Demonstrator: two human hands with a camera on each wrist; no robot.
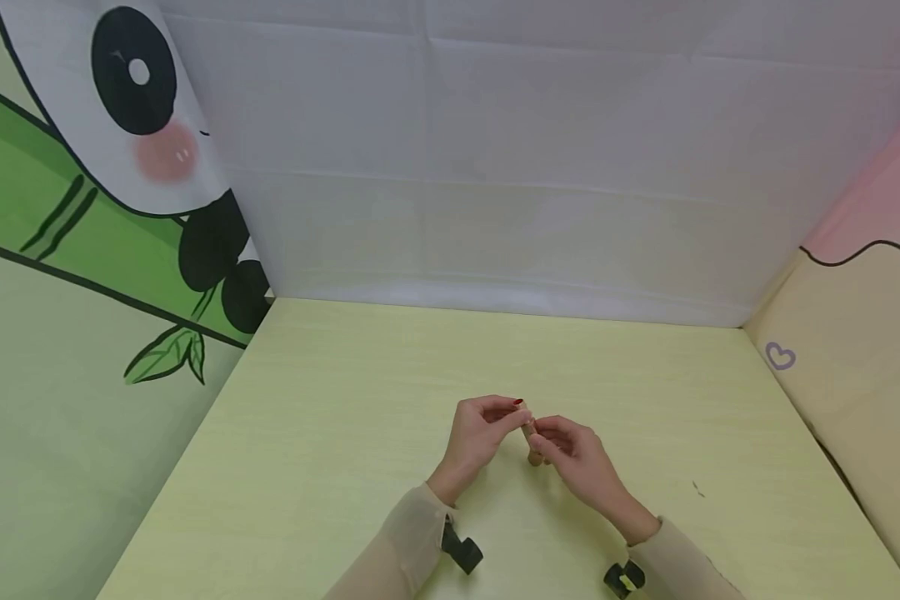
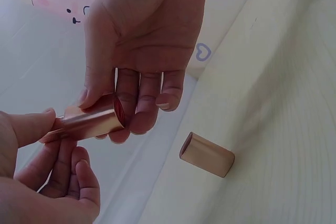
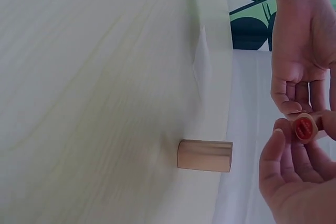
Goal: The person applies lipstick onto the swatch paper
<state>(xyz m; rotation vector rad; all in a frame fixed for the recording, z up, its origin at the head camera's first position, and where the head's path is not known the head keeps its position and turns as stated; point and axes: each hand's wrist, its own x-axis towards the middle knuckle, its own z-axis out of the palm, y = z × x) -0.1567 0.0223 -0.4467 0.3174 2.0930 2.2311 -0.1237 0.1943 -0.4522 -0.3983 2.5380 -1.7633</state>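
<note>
Both hands meet on a rose-gold lipstick tube (image 2: 102, 121) held up over the table. My left hand (image 1: 474, 437) pinches its narrower end between thumb and fingers. The wider base is in the grip of my right hand (image 1: 576, 462), thumb on one side and fingers on the other. A round red end face with small markings shows on the tube in the right wrist view. In the head view a small red spot appears at the left fingertips. The lipstick cap (image 3: 205, 156), also rose-gold, stands on the table just below the hands.
A pale yellow wood-grain table (image 1: 360, 400) spreads beneath the hands. White cloth (image 1: 495, 167) hangs along its back edge, with printed panels on the left and right sides. A small dark mark (image 1: 698, 489) lies on the table at the right.
</note>
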